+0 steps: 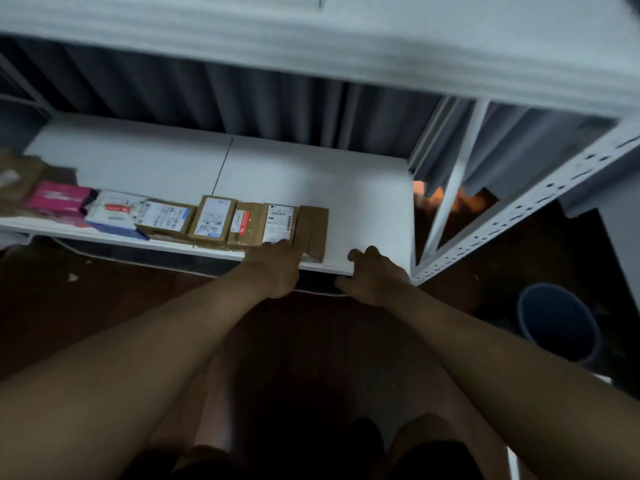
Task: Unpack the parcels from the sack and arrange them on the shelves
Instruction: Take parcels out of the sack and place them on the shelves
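Head view, nearest first: two bare forearms reach forward from the bottom edge over a dark floor (104,306). The left hand (277,268) rests at the front edge of a white shelf (363,202), its fingers laid against the near end of a flat brown cardboard parcel (313,230); whether the grip pinches the cardboard or only presses on it cannot be told, because the picture is blurred there. The right hand (374,275) sits just beside it to the right, fingers curled over the shelf's front lip, holding no parcel.

Along the front of the shelf runs a row of parcels, touching side by side. Leftward from the flat cardboard lie a brown box with a white label (263,225), a brown box with a large white label (213,220), another labelled box (166,220), a white and blue packet (114,213) and a pink packet (59,199). The rest of the shelf behind them is bare white board.

To the right stands a white perforated upright (519,209), with a blue bucket (557,323) on the floor near it. Grey curtain folds (207,98) hang behind the shelf, and an upper shelf board (311,36) crosses the top.
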